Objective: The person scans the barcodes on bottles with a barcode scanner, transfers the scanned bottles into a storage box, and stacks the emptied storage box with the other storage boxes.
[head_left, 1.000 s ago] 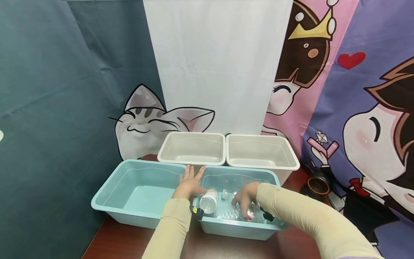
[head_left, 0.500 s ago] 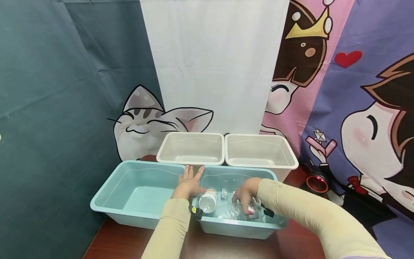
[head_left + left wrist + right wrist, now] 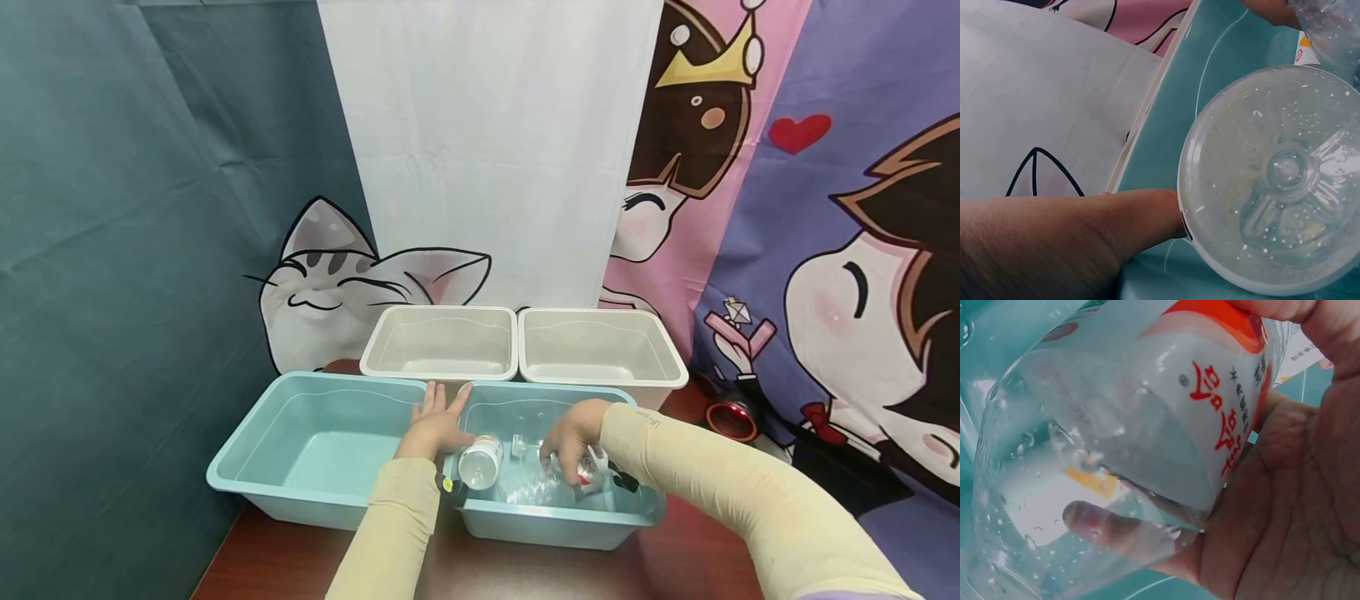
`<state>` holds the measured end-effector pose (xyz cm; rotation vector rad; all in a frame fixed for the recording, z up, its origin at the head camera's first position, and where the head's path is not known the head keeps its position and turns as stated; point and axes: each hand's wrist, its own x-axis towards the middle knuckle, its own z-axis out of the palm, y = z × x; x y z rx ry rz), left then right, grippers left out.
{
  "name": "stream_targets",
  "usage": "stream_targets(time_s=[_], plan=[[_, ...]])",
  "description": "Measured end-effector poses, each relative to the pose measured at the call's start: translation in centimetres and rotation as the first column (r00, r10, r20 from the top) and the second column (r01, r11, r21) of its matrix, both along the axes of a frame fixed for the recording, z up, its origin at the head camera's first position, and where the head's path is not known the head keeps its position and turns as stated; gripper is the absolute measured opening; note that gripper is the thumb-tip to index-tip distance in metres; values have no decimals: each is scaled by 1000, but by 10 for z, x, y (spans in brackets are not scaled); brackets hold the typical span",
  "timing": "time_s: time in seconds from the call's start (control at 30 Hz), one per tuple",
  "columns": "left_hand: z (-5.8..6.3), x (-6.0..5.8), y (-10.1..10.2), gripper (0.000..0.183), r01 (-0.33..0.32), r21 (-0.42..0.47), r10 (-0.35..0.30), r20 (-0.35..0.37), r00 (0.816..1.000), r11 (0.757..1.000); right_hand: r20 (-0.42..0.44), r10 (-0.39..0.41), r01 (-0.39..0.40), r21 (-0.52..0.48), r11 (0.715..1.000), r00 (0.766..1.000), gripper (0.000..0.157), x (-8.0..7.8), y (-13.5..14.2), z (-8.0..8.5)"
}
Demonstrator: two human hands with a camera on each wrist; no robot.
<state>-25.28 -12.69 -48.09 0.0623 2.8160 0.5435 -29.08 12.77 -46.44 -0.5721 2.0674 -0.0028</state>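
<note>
Clear plastic bottle lies sideways in the teal bin, probably lengthwise, clasped by the right hand; the left hand rests flat.

staged tabletop set | hung cartoon backdrop cloths | plastic sorting bins | wooden table

Backdrop, far: dark teal cloth left; white sheet centre; cartoon cat print beneath; pink-and-purple cartoon hanging right. Near: dark red-brown tabletop.
</note>
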Motion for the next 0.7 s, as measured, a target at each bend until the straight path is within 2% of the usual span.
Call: stream_targets(time_s=[0.17,0.5,0.7], plan=[[0,1,1,98,-1,-8,1,-7,1000,1000,-25,4,-4,-3,1000,1000,82,0,1,5],[-1,1,0,98,-1,-5,1,-12,1000,1000,-41,10,-10,-17,1000,999,81,-2,4,12],[-1,2,0,100,-5,21,5,-9,1000,1000,-108,73,-77,-34,996,991,79,-3,7,22]])
